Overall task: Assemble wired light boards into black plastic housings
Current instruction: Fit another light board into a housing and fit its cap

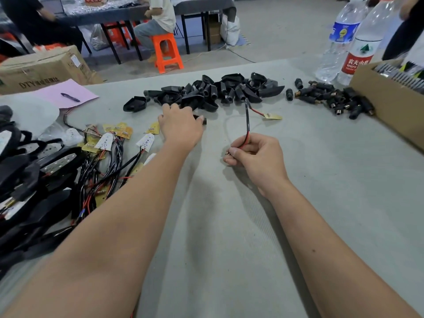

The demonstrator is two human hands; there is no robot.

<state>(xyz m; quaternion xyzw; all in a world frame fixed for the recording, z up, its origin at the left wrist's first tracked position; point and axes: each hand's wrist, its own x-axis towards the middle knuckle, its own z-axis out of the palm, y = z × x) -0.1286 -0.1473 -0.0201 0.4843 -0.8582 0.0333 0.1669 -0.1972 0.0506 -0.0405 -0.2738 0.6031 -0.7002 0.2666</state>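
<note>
Step in hand: fetching a housing. The left hand (181, 127) reaches to the near edge of the housing pile (206, 92) at the far middle of the surface (229, 226); its fingers curl over a black piece (202, 119), though the grip itself is hidden. The right hand (254, 154) pinches the wire (247, 125); its light board (271, 116) lies on the surface beyond. Next, judged: bring the housing to the board.

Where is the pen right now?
In the head view, the dark pen lies on a pink sheet of paper at the table's far left, just in front of a cardboard box.
</note>
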